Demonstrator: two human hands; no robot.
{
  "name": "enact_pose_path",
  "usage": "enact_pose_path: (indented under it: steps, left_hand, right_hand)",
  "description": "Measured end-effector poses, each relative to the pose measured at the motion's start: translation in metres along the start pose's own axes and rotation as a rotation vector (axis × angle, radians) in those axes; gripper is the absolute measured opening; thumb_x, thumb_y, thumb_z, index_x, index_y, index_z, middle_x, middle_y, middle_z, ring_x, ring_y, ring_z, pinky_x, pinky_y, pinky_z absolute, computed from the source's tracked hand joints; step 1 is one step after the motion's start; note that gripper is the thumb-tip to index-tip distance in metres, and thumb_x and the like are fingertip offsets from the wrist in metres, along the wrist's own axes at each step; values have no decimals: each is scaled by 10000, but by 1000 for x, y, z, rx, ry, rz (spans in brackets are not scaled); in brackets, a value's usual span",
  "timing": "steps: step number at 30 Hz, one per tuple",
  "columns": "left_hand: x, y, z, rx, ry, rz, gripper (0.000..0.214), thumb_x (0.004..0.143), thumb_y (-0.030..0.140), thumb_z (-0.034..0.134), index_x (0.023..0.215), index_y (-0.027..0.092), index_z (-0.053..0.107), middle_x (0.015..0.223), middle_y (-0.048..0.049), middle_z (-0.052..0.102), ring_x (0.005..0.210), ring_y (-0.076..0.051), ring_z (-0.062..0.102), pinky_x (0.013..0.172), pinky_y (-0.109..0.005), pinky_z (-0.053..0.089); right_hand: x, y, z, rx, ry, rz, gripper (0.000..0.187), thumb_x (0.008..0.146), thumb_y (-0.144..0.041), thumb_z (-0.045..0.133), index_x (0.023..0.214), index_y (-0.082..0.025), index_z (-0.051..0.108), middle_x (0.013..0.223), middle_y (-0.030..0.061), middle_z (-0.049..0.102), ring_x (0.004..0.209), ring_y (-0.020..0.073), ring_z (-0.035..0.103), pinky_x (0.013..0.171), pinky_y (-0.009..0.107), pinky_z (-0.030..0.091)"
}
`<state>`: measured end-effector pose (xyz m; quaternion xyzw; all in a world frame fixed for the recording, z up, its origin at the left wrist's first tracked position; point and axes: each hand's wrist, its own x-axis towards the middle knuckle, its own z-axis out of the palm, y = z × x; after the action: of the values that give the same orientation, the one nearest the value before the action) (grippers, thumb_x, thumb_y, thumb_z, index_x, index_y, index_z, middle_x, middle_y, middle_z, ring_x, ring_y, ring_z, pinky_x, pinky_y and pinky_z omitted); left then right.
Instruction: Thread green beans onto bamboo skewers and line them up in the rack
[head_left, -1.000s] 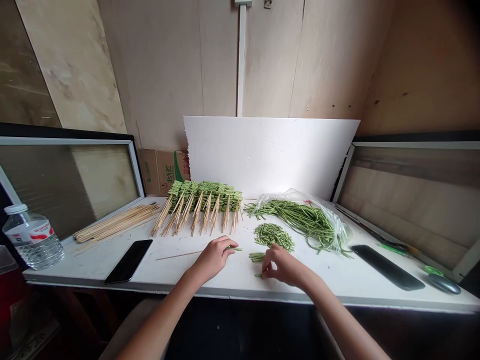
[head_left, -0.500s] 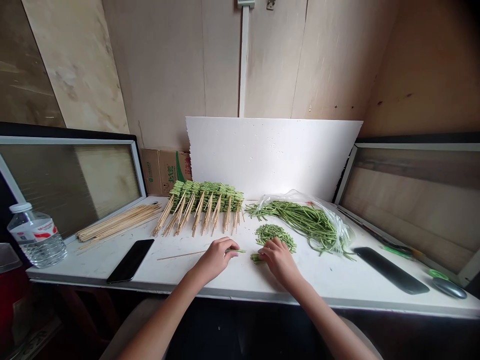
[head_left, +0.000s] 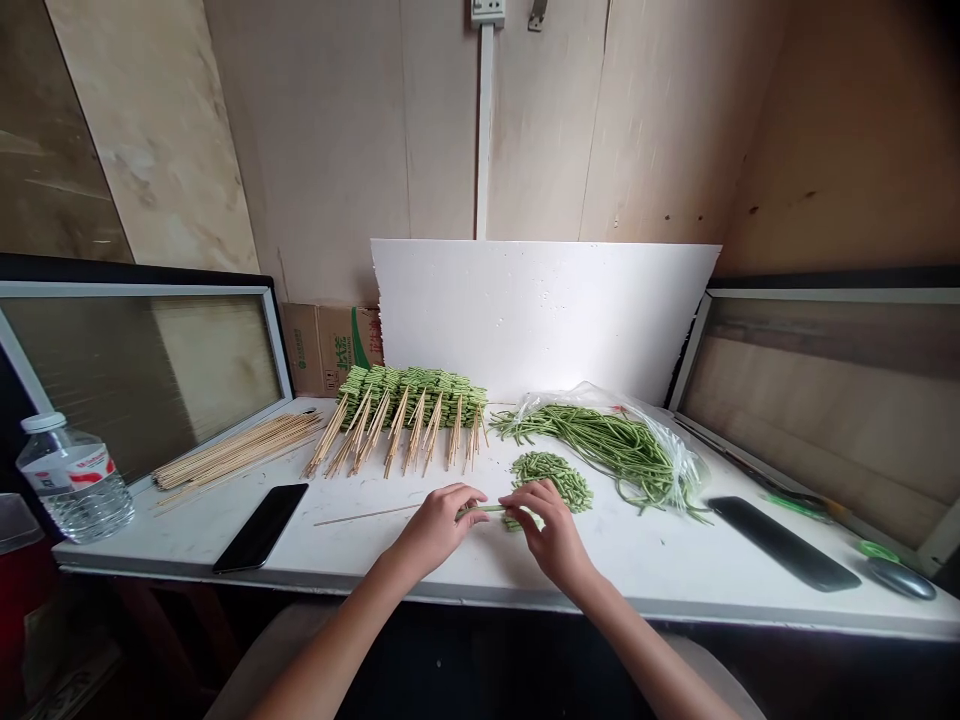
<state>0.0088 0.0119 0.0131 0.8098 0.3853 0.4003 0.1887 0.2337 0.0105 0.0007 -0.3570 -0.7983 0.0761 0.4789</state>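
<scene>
My left hand [head_left: 439, 522] pinches one end of a thin green bean piece [head_left: 492, 508], held level above the table. Closed on the piece's other end are the fingertips of my right hand [head_left: 551, 522]. A small group of cut bean pieces [head_left: 512, 524] lies partly hidden under my right hand. Just behind it is a heap of short cut green beans [head_left: 553, 476]. One bamboo skewer [head_left: 364, 516] rests on the table, its right end hidden behind my left hand. Farther back, skewered green beans [head_left: 412, 392] are stacked with their sticks pointing toward me.
Long uncut green beans [head_left: 615, 440] spill from a clear plastic bag at the back right. Bamboo skewers [head_left: 240, 447] lie in a bundle at left, near a phone [head_left: 262, 525] and a water bottle [head_left: 75, 480]. A dark flat case [head_left: 784, 540] lies at right.
My right hand has come up and left from the cut pieces by the heap to the bean piece in my left hand. The view has tilted slightly.
</scene>
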Motion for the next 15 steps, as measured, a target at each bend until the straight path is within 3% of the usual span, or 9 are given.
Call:
enact_pose_path:
  steps: [7, 11, 15]
  left_hand:
    - [0, 10, 1, 28, -24, 65, 206, 1017, 220, 551, 1009, 211, 756, 987, -75, 709, 876, -196, 672, 794, -303, 524]
    - [-1, 17, 6, 38, -46, 70, 264, 992, 124, 492, 994, 204, 744, 949, -71, 691, 850, -188, 653, 777, -289, 523]
    - [-1, 23, 7, 34, -83, 86, 314, 892, 2, 474, 854, 183, 728, 873, -55, 677, 807, -172, 636, 737, -264, 507]
  right_hand:
    - [1, -14, 0, 43, -20, 14, 162, 988, -388, 644, 980, -250, 730, 901, 85, 699, 885, 271, 582, 805, 428, 487]
    - [-1, -19, 3, 89, 11, 48, 129, 1000, -330, 610, 932, -246, 681, 886, 70, 679, 894, 264, 564, 809, 409, 472]
    - [-3, -21, 4, 140, -5, 53, 160, 990, -215, 543, 888, -243, 663, 871, 69, 662, 899, 263, 541, 833, 415, 462]
